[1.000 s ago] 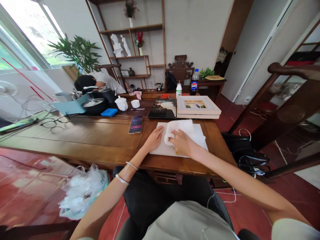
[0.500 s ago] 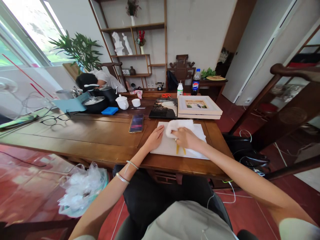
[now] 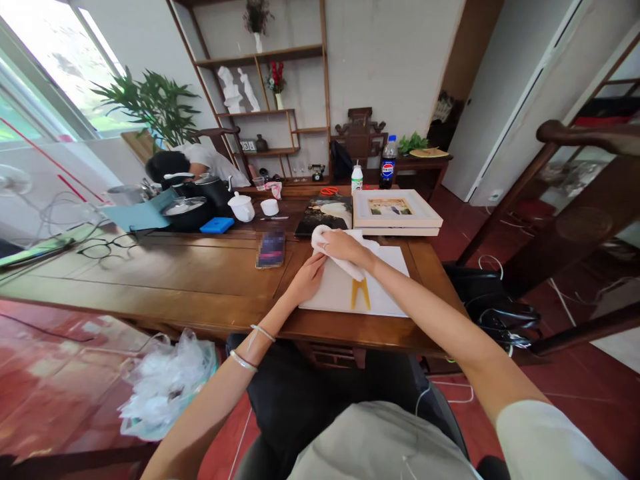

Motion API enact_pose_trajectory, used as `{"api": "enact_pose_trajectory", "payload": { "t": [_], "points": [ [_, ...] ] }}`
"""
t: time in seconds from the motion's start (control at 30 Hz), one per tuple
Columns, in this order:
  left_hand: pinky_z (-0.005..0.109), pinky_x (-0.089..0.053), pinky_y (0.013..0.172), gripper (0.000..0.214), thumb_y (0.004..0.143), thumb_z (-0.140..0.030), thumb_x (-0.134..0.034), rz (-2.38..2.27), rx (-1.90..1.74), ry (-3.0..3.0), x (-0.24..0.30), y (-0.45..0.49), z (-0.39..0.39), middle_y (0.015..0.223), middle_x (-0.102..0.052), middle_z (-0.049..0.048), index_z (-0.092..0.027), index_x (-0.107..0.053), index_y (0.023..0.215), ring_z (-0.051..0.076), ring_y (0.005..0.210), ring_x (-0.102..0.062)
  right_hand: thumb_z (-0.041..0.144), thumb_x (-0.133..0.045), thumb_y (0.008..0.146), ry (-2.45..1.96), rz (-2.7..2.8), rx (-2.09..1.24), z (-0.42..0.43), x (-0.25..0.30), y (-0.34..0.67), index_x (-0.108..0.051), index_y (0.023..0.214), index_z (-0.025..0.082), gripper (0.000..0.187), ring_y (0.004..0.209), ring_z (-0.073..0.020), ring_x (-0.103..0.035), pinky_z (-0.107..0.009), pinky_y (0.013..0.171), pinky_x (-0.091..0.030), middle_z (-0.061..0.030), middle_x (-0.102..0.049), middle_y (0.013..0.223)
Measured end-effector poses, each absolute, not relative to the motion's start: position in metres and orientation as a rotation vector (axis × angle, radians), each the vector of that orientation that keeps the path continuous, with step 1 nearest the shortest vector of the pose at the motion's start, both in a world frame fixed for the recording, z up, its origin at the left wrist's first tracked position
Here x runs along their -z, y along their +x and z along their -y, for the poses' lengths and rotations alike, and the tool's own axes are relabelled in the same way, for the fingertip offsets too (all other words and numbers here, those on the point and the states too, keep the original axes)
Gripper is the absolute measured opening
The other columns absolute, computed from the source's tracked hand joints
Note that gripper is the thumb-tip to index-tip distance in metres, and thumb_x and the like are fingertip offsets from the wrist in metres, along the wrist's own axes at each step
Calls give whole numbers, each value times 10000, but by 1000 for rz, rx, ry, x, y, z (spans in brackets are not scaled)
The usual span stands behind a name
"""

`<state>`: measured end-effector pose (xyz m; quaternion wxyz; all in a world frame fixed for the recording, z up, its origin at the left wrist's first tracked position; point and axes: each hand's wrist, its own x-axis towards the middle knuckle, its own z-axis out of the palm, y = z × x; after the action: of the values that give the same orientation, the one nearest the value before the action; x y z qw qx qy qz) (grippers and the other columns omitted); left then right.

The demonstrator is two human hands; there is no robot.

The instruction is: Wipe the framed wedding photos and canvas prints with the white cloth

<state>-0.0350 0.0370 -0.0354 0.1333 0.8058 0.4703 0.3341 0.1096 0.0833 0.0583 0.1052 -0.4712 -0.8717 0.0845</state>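
A flat white board [image 3: 330, 298] lies near the front edge of the wooden table, with a yellow two-legged shape [image 3: 360, 293] on its surface. My right hand [image 3: 344, 245] is closed on a bunched white cloth [image 3: 351, 268] over the board's far left part. Part of the cloth trails toward the middle of the board. My left hand [image 3: 306, 279] rests with fingers stretched out on the board's left edge, its fingertips close by the cloth. The cloth and my right arm hide some of the board.
Behind the board are a dark picture [image 3: 325, 215] and a pale framed box [image 3: 397, 223]. A phone [image 3: 271, 249] lies to the left. Farther back stand a white teapot [image 3: 242, 207], a white cup [image 3: 270, 207], a white bottle [image 3: 357, 178] and a cola bottle [image 3: 388, 163]. A person [image 3: 200, 163] leans over beyond the pots.
My right hand has moved left and away from me with the cloth, close to my left hand. More of the yellow shape and the board's right side now shows. My left hand stays put.
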Motion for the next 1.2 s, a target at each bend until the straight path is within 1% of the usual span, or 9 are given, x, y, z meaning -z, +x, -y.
{"api": "enact_pose_trajectory", "payload": {
  "t": [0.2,0.33,0.47,0.6,0.7,0.83,0.9,1.07,1.2],
  "points": [
    [395,-277,1135,444,901,-211,-328,-1380,-974,2330,41,-36,-39,1399,-464,137,-87,-512,1285,213,1323,-398,392,-382,938,-1452,2460,-266,-77,-54,191,-592,998,160,319,1004,-274,-595,-306,825,-421,-129,-658,1102],
    [405,-281,1134,447,896,-198,-322,-1377,-985,2332,40,-35,-38,1395,-467,145,-77,-515,1281,215,1320,-403,327,-342,934,-1480,2433,-235,-47,-48,235,-588,919,163,295,920,-286,-604,-331,790,-423,-138,-669,985],
    [404,-279,1136,450,894,-192,-320,-1386,-979,2331,39,-34,-37,1396,-465,148,-68,-517,1280,219,1320,-404,157,-410,818,-1436,2521,-240,11,-47,257,-602,863,172,199,861,-272,-596,-328,777,-419,-106,-658,870],
    [384,-273,1140,460,896,-205,-322,-1386,-957,2331,38,-35,-36,1401,-454,164,-35,-517,1276,224,1330,-389,69,-411,713,-1329,2684,-353,72,-55,268,-607,1031,177,389,968,-249,-566,-316,833,-412,-101,-630,981],
    [389,-274,1139,457,896,-208,-328,-1379,-963,2328,38,-35,-36,1402,-456,158,-47,-514,1281,223,1328,-393,115,-421,769,-1282,2739,-463,86,-64,271,-605,1049,195,345,1003,-238,-558,-313,851,-412,-96,-618,1036],
    [406,-284,1134,454,899,-212,-322,-1376,-981,2332,38,-35,-37,1396,-463,159,-54,-520,1275,228,1322,-402,348,-495,837,-1316,2731,-426,47,-62,266,-618,925,189,219,989,-281,-561,-357,828,-439,-97,-636,967],
    [411,-285,1133,451,899,-214,-320,-1374,-985,2334,39,-35,-37,1392,-468,156,-61,-524,1272,227,1320,-404,383,-516,824,-1321,2724,-327,14,-55,263,-619,925,182,248,1098,-312,-521,-405,917,-406,-108,-640,1016],
    [400,-281,1136,453,892,-208,-327,-1383,-972,2332,39,-36,-38,1397,-463,151,-66,-516,1279,219,1322,-402,303,-443,856,-1387,2675,-184,-46,-36,258,-587,1080,154,306,1364,-331,-239,-548,1092,-134,-159,-469,1363],
    [402,-278,1137,446,895,-204,-326,-1378,-989,2330,40,-35,-37,1399,-467,132,-90,-518,1281,210,1324,-400,180,-410,837,-1398,2714,-173,-32,-33,258,-555,1158,166,353,1396,-299,-168,-579,1086,-138,-155,-431,1408]
  ]
}}
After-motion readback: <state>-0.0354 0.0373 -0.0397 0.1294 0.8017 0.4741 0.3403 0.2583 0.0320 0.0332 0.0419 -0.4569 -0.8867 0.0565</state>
